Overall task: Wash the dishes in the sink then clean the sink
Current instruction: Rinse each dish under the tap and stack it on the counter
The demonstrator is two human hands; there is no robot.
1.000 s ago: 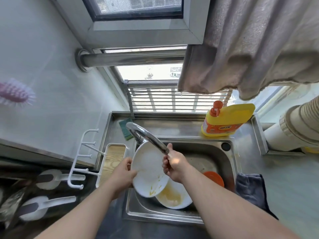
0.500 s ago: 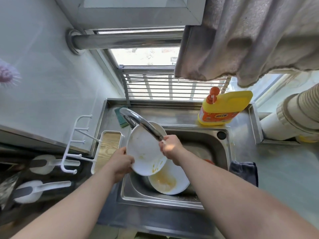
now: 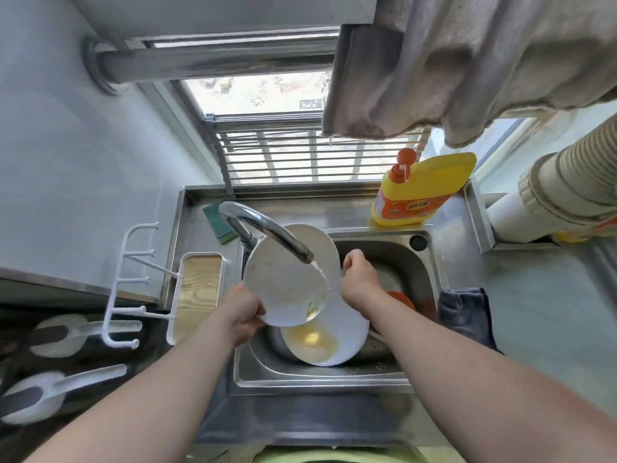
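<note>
My left hand grips the lower left rim of a white plate smeared with yellow food, tilted over the steel sink. Water runs from the curved faucet onto the plate's right side. My right hand hovers just right of the plate and the stream, fingers loosely curled, holding nothing. Below the plate a second white dish with yellow residue lies in the basin. An orange item shows behind my right wrist.
A yellow detergent bottle stands on the back ledge. A green sponge lies left of the faucet base. A white tray and hook rack sit at the left. A dark cloth hangs at the sink's right; a towel hangs overhead.
My right hand has let go of the faucet spout and moved right. Water now flows onto the plate. The plate has risen slightly and tilted under the spout.
</note>
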